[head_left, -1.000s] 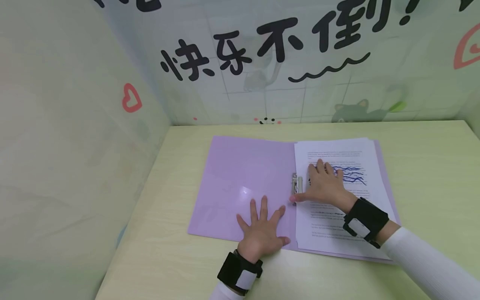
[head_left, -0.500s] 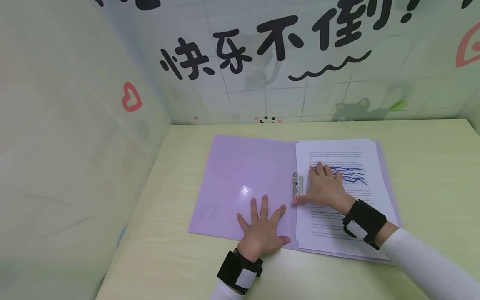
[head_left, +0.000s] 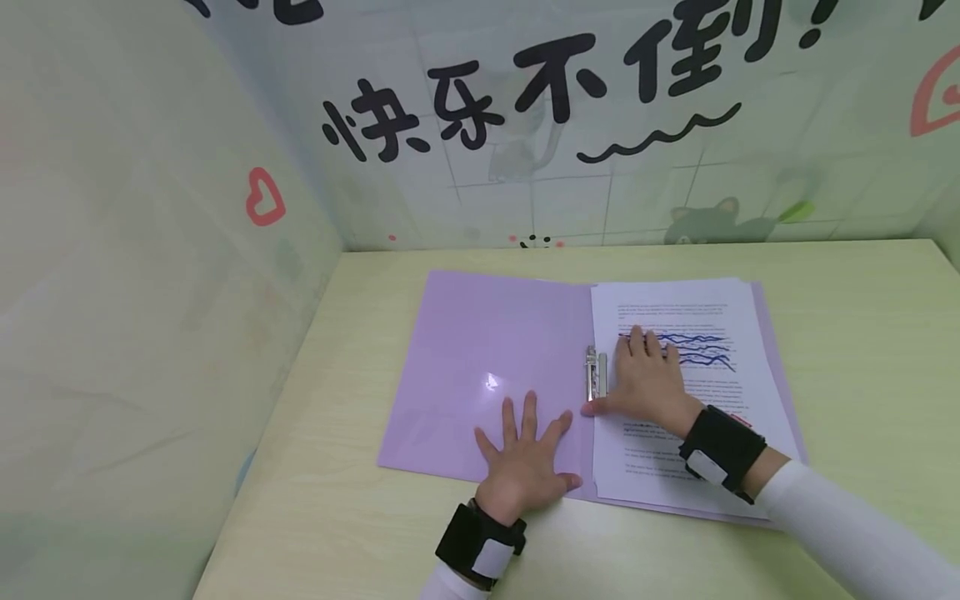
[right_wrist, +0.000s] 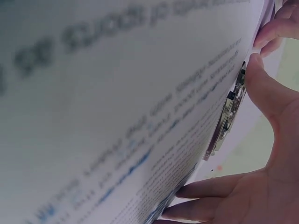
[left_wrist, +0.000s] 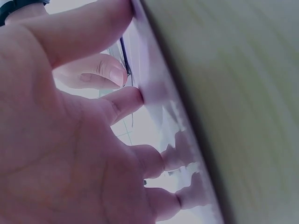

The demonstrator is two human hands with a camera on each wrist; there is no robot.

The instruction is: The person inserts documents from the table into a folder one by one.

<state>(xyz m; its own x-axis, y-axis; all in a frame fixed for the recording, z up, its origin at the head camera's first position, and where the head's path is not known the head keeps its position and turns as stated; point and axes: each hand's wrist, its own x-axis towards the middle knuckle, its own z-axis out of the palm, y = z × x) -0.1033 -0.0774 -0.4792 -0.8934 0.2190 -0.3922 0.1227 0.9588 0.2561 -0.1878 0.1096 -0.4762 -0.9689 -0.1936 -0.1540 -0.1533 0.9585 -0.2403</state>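
Observation:
A purple folder (head_left: 465, 350) lies opened out flat, with a stack of printed paper (head_left: 660, 487) on its right half. Blue wavy pen lines (head_left: 701, 350) cross the upper part of the top sheet. Along the spine runs a metal clip (head_left: 591, 371), seen edge-on as a metal clip (right_wrist: 226, 119) in the right wrist view. My left hand (head_left: 521, 471) rests with spread fingers on the left cover near its lower edge. My right hand (head_left: 648, 387) lies on the paper, fingertips on the blue lines, its thumb (head_left: 597, 407) at the clip's lower end. Neither hand grips anything.
The folder lies on a light wooden table (head_left: 315, 517). Behind it stands a printed backdrop (head_left: 480, 200) with large black characters, and a pale wall or curtain (head_left: 135, 333) closes off the left. Both wrists wear black bands (head_left: 480, 542).
My right hand has shifted slightly left and toward me, its fingers drawing closer together, and a red mark now shows beside the wrist band. My left hand stays in place.

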